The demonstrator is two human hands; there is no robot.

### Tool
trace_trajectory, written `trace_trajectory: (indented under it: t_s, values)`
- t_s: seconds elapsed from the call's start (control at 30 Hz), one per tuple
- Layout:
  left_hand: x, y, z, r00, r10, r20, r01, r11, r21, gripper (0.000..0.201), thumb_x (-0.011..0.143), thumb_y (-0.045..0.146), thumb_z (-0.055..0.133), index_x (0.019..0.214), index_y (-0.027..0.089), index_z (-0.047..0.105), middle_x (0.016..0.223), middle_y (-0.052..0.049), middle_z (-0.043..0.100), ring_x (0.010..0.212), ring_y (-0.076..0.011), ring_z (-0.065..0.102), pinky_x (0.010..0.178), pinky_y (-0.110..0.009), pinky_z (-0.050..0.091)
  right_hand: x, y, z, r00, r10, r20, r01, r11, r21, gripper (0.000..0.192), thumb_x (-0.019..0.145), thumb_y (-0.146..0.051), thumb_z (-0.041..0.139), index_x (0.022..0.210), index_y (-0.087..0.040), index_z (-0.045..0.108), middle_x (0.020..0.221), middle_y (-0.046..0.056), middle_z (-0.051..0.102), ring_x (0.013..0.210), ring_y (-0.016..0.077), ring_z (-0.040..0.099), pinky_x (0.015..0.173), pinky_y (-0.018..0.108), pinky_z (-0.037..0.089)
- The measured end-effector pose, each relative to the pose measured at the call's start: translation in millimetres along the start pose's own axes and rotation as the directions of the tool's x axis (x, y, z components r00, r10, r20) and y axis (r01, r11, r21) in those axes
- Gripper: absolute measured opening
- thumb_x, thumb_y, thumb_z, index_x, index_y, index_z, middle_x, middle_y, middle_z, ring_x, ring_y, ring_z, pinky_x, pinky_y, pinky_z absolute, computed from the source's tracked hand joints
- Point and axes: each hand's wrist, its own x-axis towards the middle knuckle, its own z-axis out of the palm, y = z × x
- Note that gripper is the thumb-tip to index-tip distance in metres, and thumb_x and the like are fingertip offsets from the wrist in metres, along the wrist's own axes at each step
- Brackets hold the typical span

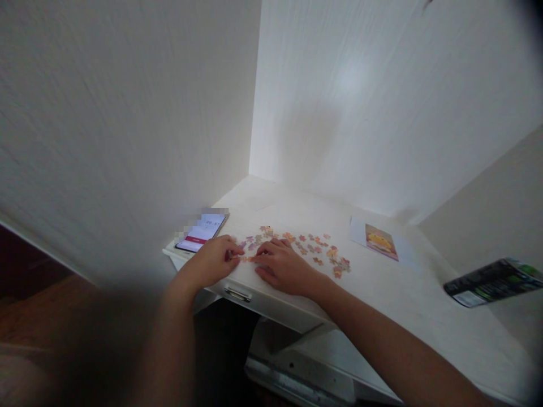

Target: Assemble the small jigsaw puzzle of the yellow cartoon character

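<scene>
Near the front edge of the white desk, my left hand (218, 259) has its thumb and fingers pinched at the left end of a short strip of orange jigsaw puzzle pieces (245, 259). Fingers of my right hand (280, 264) are bent together over the strip's right end; their tips are partly hidden. Many loose jigsaw pieces (318, 261), orange, pink and greyish, lie scattered behind and to the right of my right hand. A few purple pieces (251, 246) rest between and just beyond the two hands.
A phone (206, 230) showing a timer lies at the desk's left edge. On the right is a sheet with a yellow picture (379, 240), and farther right a dark can (494, 282). Walls enclose the desk (292, 203); a drawer handle (237, 294) is below its front edge.
</scene>
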Motion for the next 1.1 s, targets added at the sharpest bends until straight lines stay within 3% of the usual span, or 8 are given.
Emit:
trace_trajectory:
  t_s: [0.33, 0.6, 0.7, 0.83, 0.93, 1.1]
  values:
    - [-4.2, 0.6, 8.1, 0.984, -0.046, -0.171, 0.056, 0.997, 0.054, 0.027, 0.085, 0.011, 0.053, 0.103, 0.017, 0.072, 0.099, -0.007, 0.071, 0.087, -0.0183, 0.064, 0.083, -0.031, 0.049, -1.5, 0.2, 0.4, 0.999, 0.010, -0.034, -0.009, 1.000, 0.021, 0.022, 0.093, -0.028, 0.053, 0.101, -0.021, 0.072, 0.100, 0.007, 0.065, 0.097, 0.0208, 0.053, 0.093, 0.041, 0.035]
    - [-11.1, 4.1, 17.2, 0.973, 0.056, -0.223, -0.050, 0.998, 0.031, 0.030, 0.085, 0.008, 0.051, 0.105, 0.019, 0.070, 0.104, -0.005, 0.071, 0.101, -0.0186, 0.064, 0.093, -0.033, 0.048, -0.6, 0.1, 1.2, 0.998, -0.012, -0.068, 0.016, 0.998, 0.057, 0.019, 0.092, -0.024, 0.054, 0.098, -0.021, 0.072, 0.094, 0.006, 0.068, 0.092, 0.0198, 0.056, 0.088, 0.038, 0.036]
    - [-13.4, 1.2, 17.7, 0.962, 0.106, -0.250, -0.103, 0.994, 0.024, 0.031, 0.084, 0.007, 0.050, 0.105, 0.021, 0.069, 0.105, -0.004, 0.070, 0.102, -0.0169, 0.063, 0.094, -0.031, 0.048, 0.9, 6.9, 1.6, 0.984, 0.006, -0.177, 0.008, 0.997, 0.074, 0.022, 0.090, -0.019, 0.055, 0.105, -0.021, 0.070, 0.098, 0.007, 0.069, 0.095, 0.0210, 0.057, 0.088, 0.038, 0.038]
    - [-17.1, -6.1, 16.1, 0.938, 0.133, -0.320, -0.131, 0.991, 0.030, 0.026, 0.085, 0.010, 0.051, 0.102, 0.019, 0.068, 0.102, -0.005, 0.070, 0.095, -0.0172, 0.065, 0.087, -0.031, 0.050, 4.4, 26.6, -0.8, 0.900, 0.139, -0.412, -0.093, 0.987, 0.132, 0.024, 0.090, -0.015, 0.051, 0.106, -0.018, 0.068, 0.097, 0.008, 0.070, 0.092, 0.0204, 0.059, 0.084, 0.036, 0.041]
    - [-20.8, -8.5, 18.1, 0.911, 0.148, -0.384, -0.140, 0.989, 0.048, 0.022, 0.088, 0.015, 0.051, 0.101, 0.017, 0.068, 0.101, -0.006, 0.070, 0.092, -0.0181, 0.065, 0.083, -0.031, 0.051, 5.5, 45.5, -3.2, 0.803, 0.238, -0.546, -0.169, 0.970, 0.174, 0.021, 0.088, -0.016, 0.052, 0.101, -0.016, 0.069, 0.086, 0.007, 0.068, 0.081, 0.0187, 0.059, 0.079, 0.034, 0.043]
    - [-31.7, 5.2, 42.5, 0.870, 0.186, -0.457, -0.154, 0.982, 0.106, 0.020, 0.092, 0.024, 0.051, 0.101, 0.018, 0.068, 0.101, -0.008, 0.067, 0.097, -0.0203, 0.063, 0.090, -0.037, 0.050, 4.2, 72.1, -3.0, 0.706, 0.352, -0.614, -0.208, 0.933, 0.294, 0.021, 0.081, -0.016, 0.056, 0.099, -0.016, 0.069, 0.082, 0.004, 0.066, 0.073, 0.0154, 0.058, 0.075, 0.029, 0.045]
